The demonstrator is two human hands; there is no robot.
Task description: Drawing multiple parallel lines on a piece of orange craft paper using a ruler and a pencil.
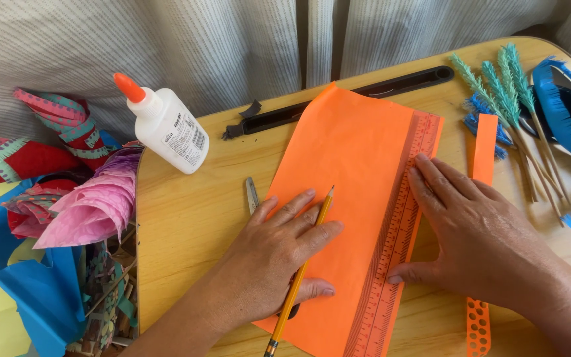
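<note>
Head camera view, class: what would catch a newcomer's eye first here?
The bright orange paper sheet in the middle of the wooden table stands out first. The left hand lies flat on it with a yellow pencil, and the right hand presses an orange ruler along its edge. A white glue bottle stands upper left.

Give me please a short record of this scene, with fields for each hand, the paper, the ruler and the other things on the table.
left hand: flat on the orange paper, a yellow pencil between its fingers
right hand: pressing on the orange ruler, fingers spread
orange paper: one sheet lying flat on the wooden table
orange ruler: translucent, lying along the sheet's right edge
glue bottle: white with an orange cap, leaning, at the table's left
orange strip: right of the ruler
teal fringed sticks: far right
</note>
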